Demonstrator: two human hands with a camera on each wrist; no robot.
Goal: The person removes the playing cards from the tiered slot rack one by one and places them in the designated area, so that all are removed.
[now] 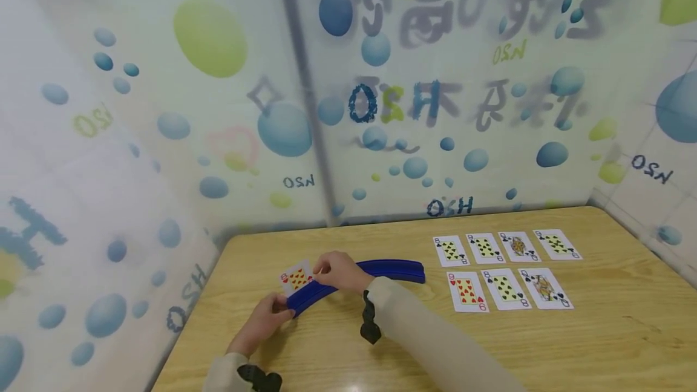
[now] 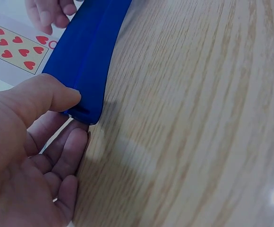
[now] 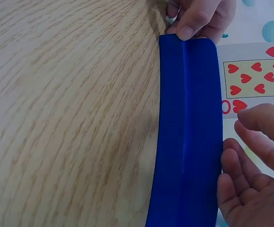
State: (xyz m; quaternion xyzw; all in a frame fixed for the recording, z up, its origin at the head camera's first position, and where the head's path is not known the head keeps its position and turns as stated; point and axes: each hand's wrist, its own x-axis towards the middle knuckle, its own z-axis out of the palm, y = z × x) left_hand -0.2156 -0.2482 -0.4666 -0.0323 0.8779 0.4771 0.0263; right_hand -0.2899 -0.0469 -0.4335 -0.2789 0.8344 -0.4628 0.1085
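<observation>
A curved blue playing-card holder point(image 1: 394, 269) lies across the left part of the table. My left hand point(image 1: 267, 318) grips its left end, thumb on top and fingers beneath, as the left wrist view shows. Behind that end is a hearts playing card point(image 1: 298, 277), its printed side facing me. My right hand point(image 1: 343, 271) reaches over the holder and pinches the card's near corner between thumb and index finger. In the right wrist view the other fingers point(image 3: 238, 165) curl beside the holder's far edge.
Several playing cards lie face up in two rows on the right of the wooden table point(image 1: 403, 343), among them a red hearts card point(image 1: 467, 292) and a queen point(image 1: 546, 288). A patterned curtain point(image 1: 381, 168) hangs right behind the table and along its left side.
</observation>
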